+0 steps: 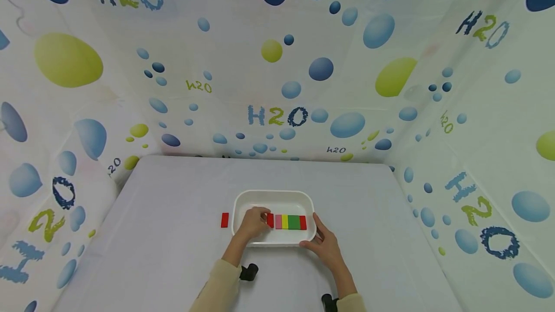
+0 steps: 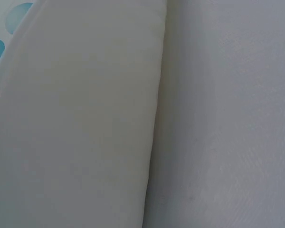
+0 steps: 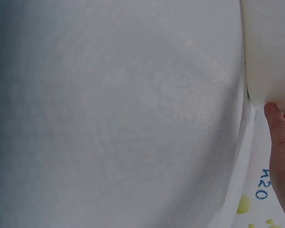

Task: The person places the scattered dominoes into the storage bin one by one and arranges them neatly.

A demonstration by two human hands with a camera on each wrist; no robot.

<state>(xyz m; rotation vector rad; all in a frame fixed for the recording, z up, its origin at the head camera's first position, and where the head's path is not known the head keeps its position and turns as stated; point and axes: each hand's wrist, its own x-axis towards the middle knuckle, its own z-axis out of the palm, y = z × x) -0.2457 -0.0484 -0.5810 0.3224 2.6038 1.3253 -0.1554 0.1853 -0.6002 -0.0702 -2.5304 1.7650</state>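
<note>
A white tray lies on the table. Inside it a row of flat coloured blocks runs left to right: a red block by the left fingers, then a pink block, a yellow block, a green section and another red block. My left hand reaches over the tray's left side and pinches the leftmost red block. At the near right corner my right hand grips the tray, thumb at the front; the right wrist view shows a digit touching its white wall.
A separate red block lies on the white-covered table just left of the tray. Printed curtains surround the table at the back and sides. A sleeve fills much of the left wrist view.
</note>
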